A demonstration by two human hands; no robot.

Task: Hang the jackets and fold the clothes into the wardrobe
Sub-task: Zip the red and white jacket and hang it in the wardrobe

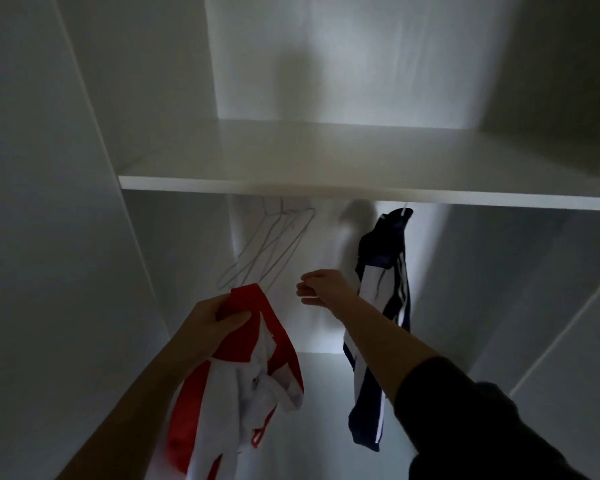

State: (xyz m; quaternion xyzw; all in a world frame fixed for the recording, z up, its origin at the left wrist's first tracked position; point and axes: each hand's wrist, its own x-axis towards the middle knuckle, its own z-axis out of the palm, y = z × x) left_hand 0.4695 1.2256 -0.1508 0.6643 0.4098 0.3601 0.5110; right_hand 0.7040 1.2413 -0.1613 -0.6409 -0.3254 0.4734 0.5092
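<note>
My left hand (222, 315) grips the collar of a red and white jacket (243, 368), which hangs down in front of the wardrobe's lower compartment. Several bare wire hangers (274, 244) hang from under the shelf, just above and behind that jacket. My right hand (321, 289) is held out to the right of the hangers with its fingers curled. I see nothing plainly in it. A navy jacket with white stripes (385, 271) hangs on a hanger at the right, partly hidden behind my right forearm.
A white shelf (326, 164) spans the wardrobe above the hanging space, and its front edge hides the rail. White side walls close in on the left (66, 237) and the right (534, 271). The wardrobe interior is dim.
</note>
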